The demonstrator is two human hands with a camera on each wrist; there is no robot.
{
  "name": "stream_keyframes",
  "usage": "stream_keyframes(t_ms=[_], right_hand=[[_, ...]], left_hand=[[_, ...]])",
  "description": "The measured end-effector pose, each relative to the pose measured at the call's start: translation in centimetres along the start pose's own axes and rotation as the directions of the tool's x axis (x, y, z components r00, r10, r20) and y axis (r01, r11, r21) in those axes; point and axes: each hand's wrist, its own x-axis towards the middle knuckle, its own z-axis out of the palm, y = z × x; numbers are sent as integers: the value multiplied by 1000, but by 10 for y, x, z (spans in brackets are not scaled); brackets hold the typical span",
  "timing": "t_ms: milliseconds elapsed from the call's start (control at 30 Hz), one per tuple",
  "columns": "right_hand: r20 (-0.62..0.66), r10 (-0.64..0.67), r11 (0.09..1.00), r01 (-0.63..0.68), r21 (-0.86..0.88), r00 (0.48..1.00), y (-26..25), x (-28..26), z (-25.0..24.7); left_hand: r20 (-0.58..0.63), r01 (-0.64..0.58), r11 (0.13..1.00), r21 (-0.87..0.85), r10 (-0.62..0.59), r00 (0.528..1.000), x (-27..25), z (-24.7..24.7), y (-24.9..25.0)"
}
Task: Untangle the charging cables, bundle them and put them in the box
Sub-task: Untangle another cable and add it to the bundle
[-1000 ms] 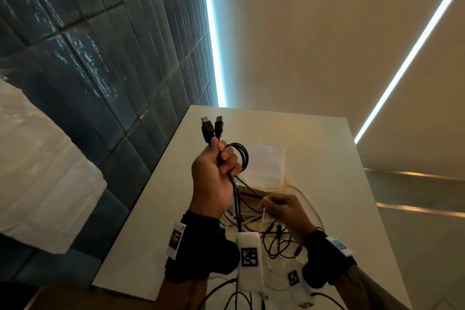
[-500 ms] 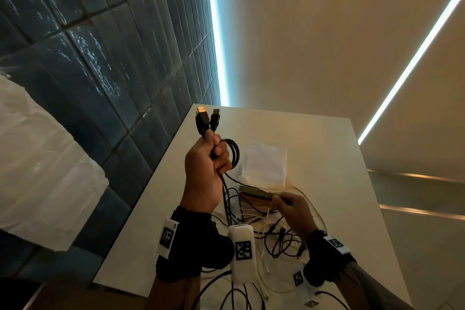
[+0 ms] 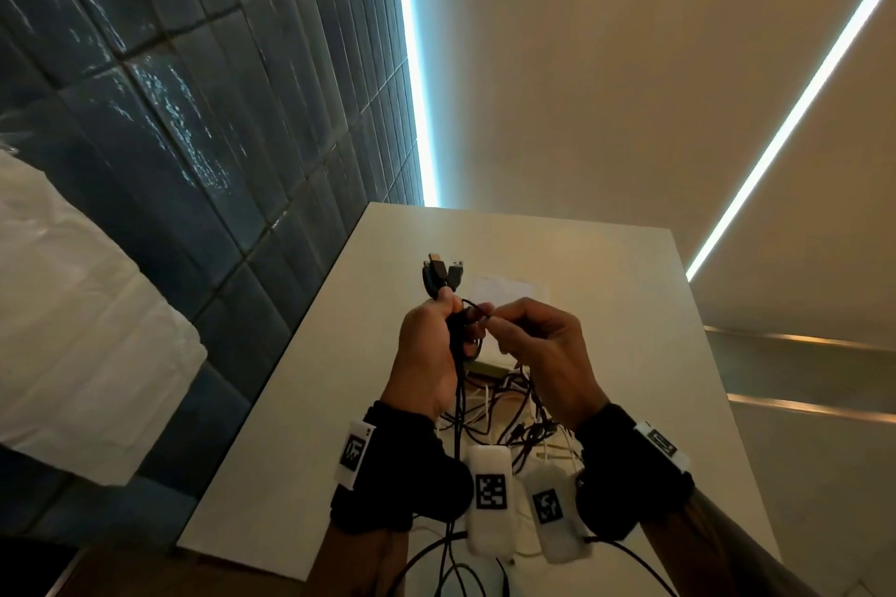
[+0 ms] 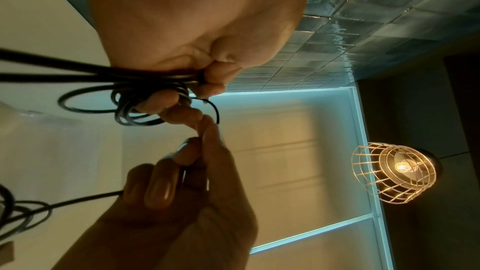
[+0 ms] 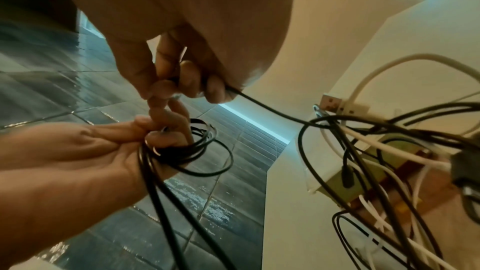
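Observation:
My left hand (image 3: 439,344) is raised above the table and grips a coiled black cable (image 5: 197,147) in its fist; two black USB plugs (image 3: 443,276) stick up out of the top of the fist. My right hand (image 3: 528,339) meets it fingertip to fingertip and pinches a thin black strand (image 5: 265,106) that runs down into the tangle. The tangle of black and white cables (image 3: 514,417) lies on the white table (image 3: 630,354) below both hands. The box (image 5: 345,184), low and tan-rimmed, sits under the tangle, mostly hidden by my hands in the head view.
A flat white sheet or pouch (image 3: 509,291) lies on the table beyond my hands. Dark blue wall tiles (image 3: 169,136) run along the table's left edge. A caged lamp (image 4: 394,174) hangs nearby. Wrist-camera cords trail off the table's near edge.
My right hand has risen from the tangle on the table up to my left hand and now pinches a strand at the coil. The left hand has kept its grip on the coil.

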Motion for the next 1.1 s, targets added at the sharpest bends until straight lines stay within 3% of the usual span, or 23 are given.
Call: stream_keyframes(t_ms=[100, 300, 433, 567, 833, 1000, 1100], right_hand=[[29, 46, 999, -46, 0, 999, 3, -3, -7], [159, 221, 973, -228, 28, 962, 28, -16, -20], [110, 215, 974, -205, -96, 971, 65, -27, -37], [44, 207, 960, -194, -200, 977, 94, -25, -46], [57, 170, 910, -134, -391, 984, 115, -23, -49], [37, 236, 860, -191, -472, 971, 126, -31, -62], [-95, 219, 858, -238, -455, 971, 114, -25, -64]], left_hand=[[38, -20, 997, -70, 22, 999, -2, -2, 1], [224, 5, 929, -370, 84, 971, -8, 0, 11], [240, -111, 937, -331, 197, 950, -11, -3, 16], [232, -161, 939, -304, 237, 943, -13, -8, 17], [186, -258, 915, -311, 325, 927, -11, -20, 27], [160, -305, 904, -299, 362, 918, -11, -28, 34], [119, -327, 921, -212, 356, 927, -8, -26, 31]])
